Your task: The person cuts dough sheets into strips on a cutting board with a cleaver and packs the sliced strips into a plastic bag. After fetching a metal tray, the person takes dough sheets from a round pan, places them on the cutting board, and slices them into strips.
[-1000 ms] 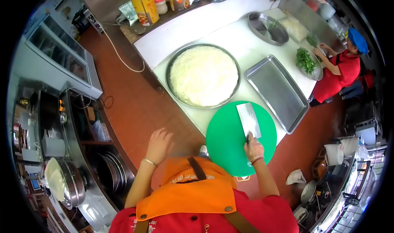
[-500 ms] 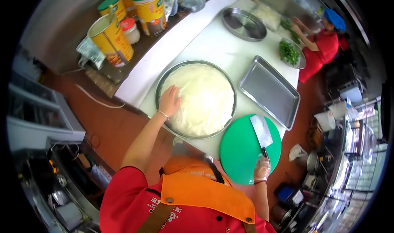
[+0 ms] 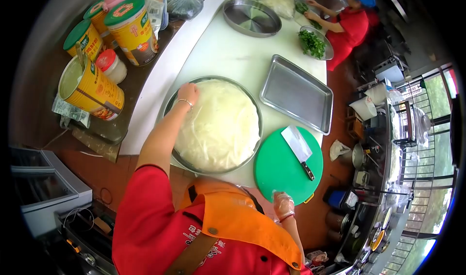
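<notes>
A large mound of pale dough [image 3: 221, 124], under what looks like wrinkled clear plastic film, fills a round metal pan [image 3: 260, 117]. At the pan's upper left rim is my bare left hand [image 3: 190, 93], its fingers curled and closed on the film's edge; the fingertips are partly hidden. My right hand [image 3: 284, 206], in a loose clear plastic glove, hangs by the near edge of a round green cutting board [image 3: 272, 163]. Its fingers are loosely bent, with nothing visible in them. A cleaver [image 3: 297, 144] with a dark handle lies on the board, apart from that hand.
A rectangular metal tray [image 3: 298, 95] and a round pan [image 3: 252, 18] stand farther along the white counter. Yellow cans [image 3: 131, 32] line the left shelf. At the far end a co-worker [image 3: 347, 27] handles greens beside a bowl of chopped greens [image 3: 313, 44].
My left hand has moved from the top of the dough to the pan's upper left rim, its fingers curling in. My right hand has come away from the cleaver's handle, toward me.
</notes>
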The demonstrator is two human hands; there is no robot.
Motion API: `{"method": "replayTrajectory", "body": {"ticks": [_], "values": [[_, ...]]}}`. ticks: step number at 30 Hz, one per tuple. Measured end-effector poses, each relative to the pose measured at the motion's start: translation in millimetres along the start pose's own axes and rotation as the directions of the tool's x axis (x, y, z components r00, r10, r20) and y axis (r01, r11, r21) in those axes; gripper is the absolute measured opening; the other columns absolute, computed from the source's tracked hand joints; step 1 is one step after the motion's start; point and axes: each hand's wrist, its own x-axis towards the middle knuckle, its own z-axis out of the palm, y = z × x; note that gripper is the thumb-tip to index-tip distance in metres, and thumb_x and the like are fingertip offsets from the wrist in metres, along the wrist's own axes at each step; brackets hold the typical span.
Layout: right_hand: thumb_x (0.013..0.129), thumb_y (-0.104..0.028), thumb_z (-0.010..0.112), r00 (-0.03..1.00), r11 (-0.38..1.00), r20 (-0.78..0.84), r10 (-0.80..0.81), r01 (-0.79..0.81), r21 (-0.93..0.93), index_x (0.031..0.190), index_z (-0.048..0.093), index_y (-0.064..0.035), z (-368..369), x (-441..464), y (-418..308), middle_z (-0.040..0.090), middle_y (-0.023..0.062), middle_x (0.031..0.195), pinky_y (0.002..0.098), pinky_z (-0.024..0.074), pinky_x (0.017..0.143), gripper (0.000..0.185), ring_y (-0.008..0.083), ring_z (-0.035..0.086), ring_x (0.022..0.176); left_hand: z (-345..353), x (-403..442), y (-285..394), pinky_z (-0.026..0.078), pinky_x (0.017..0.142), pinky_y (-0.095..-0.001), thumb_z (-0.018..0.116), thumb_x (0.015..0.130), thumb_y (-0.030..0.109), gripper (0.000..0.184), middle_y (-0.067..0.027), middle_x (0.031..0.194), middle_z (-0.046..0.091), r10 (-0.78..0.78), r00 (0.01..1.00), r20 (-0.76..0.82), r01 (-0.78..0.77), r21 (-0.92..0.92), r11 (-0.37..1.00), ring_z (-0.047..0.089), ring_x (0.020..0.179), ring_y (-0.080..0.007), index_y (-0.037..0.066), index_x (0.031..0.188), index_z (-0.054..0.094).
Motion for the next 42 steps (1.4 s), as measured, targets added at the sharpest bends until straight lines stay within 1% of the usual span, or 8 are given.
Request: {"method": "replayTrajectory", "body": {"ticks": [8, 14, 21, 27, 30, 34, 40, 42], "values": [[0.094, -0.020, 0.046, 0.978, 0.979, 0.041, 0.203, -0.202, -0.012, 0.093, 0.063, -0.0086, 9.0, -17.8, -0.8, 0.067, 0.0157, 0.088, 0.0459, 0.0520, 0.071, 0.020, 0.0337, 0.065, 0.082, 6.4, 62.3, -4.2, 0.055, 0.083, -0.0429, 0.070, 0.077, 0.025, 0.033, -0.0222, 0.101, 0.070, -0.246, 0.911, 0.330, 0.255, 0.016, 0.967, 0.068, 0.093, -0.0352, -0.002, 0.097, 0.070], [0.091, -0.013, 0.048, 0.959, 0.967, 0.132, 0.252, -0.254, 0.002, 0.093, 0.064, -0.0094, -4.6, -21.4, -13.2, 0.068, 0.0172, 0.091, 0.0456, 0.0534, 0.074, 0.017, 0.0344, 0.066, 0.087, 5.3, 69.7, -16.6, 0.056, 0.075, -0.0388, 0.077, 0.068, 0.028, 0.041, -0.0219, 0.093, 0.071, -0.236, 0.881, 0.409, 0.314, -0.134, 0.940, 0.071, 0.087, -0.0317, -0.004, 0.093, 0.072], [0.092, -0.017, 0.048, 0.944, 0.959, 0.173, 0.282, -0.278, -0.046, 0.098, 0.062, -0.0082, 1.4, -20.4, -0.6, 0.067, 0.0163, 0.092, 0.0452, 0.0534, 0.072, 0.018, 0.0333, 0.066, 0.083, 26.6, 84.3, -41.3, 0.054, 0.067, -0.0397, 0.075, 0.070, 0.035, 0.039, -0.0208, 0.076, 0.070, -0.078, 0.906, 0.417, 0.116, -0.067, 0.991, 0.070, 0.072, -0.0307, -0.003, 0.076, 0.072], [0.092, -0.015, 0.048, 0.947, 0.960, 0.166, 0.275, -0.279, 0.005, 0.099, 0.062, -0.0087, 10.7, -33.8, 1.4, 0.067, 0.0144, 0.091, 0.0445, 0.0541, 0.070, 0.017, 0.0322, 0.067, 0.081, 24.0, 86.8, -52.6, 0.046, 0.050, -0.0378, 0.073, 0.077, 0.024, 0.026, -0.0118, 0.058, 0.062, -0.134, 0.852, 0.506, 0.295, -0.255, 0.921, 0.056, 0.048, -0.0240, 0.000, 0.070, 0.065], [0.092, -0.015, 0.048, 0.962, 0.968, 0.106, 0.250, -0.251, -0.008, 0.098, 0.063, -0.0096, 8.7, -29.0, 8.8, 0.067, 0.0141, 0.089, 0.0428, 0.0543, 0.067, 0.016, 0.0309, 0.067, 0.079, 29.3, 84.3, -56.6, 0.047, 0.053, -0.0354, 0.072, 0.077, 0.019, 0.018, -0.0077, 0.061, 0.061, -0.124, 0.860, 0.494, 0.358, -0.413, 0.837, 0.055, 0.051, -0.0205, 0.003, 0.078, 0.063], [0.093, -0.016, 0.049, 0.979, 0.985, 0.115, 0.170, -0.163, -0.062, 0.096, 0.064, -0.0091, 21.6, -2.7, 30.8, 0.067, 0.0141, 0.087, 0.0425, 0.0541, 0.065, 0.017, 0.0299, 0.067, 0.075, 15.7, 55.7, -33.6, 0.050, 0.067, -0.0380, 0.067, 0.079, 0.019, 0.017, -0.0118, 0.076, 0.067, 0.090, 0.982, 0.168, -0.062, -0.163, 0.985, 0.063, 0.070, -0.0266, 0.005, 0.087, 0.063], [0.088, -0.015, 0.051, 0.998, 0.944, 0.056, 0.036, -0.016, -0.331, 0.109, 0.062, -0.0068, 5.7, 33.7, 87.1, 0.067, 0.0136, 0.093, 0.0384, 0.0551, 0.061, 0.024, 0.0257, 0.067, 0.075, 17.7, 10.7, -8.1, 0.049, 0.087, -0.0455, 0.062, 0.085, 0.031, 0.031, -0.0177, 0.104, 0.066, -0.125, 0.990, 0.059, 0.120, 0.090, 0.989, 0.061, 0.099, -0.0364, 0.006, 0.104, 0.063], [0.088, -0.016, 0.052, 0.988, 0.984, -0.129, 0.084, -0.103, -0.144, 0.111, 0.061, -0.0052, -15.7, 43.8, 115.5, 0.066, 0.0155, 0.099, 0.0403, 0.0545, 0.071, 0.027, 0.0288, 0.066, 0.084, 19.7, -13.8, 3.2, 0.046, 0.094, -0.0454, 0.061, 0.088, 0.036, 0.040, -0.0197, 0.115, 0.063, -0.069, 0.997, 0.029, 0.063, 0.168, 0.984, 0.058, 0.109, -0.0370, 0.005, 0.112, 0.061]]}}
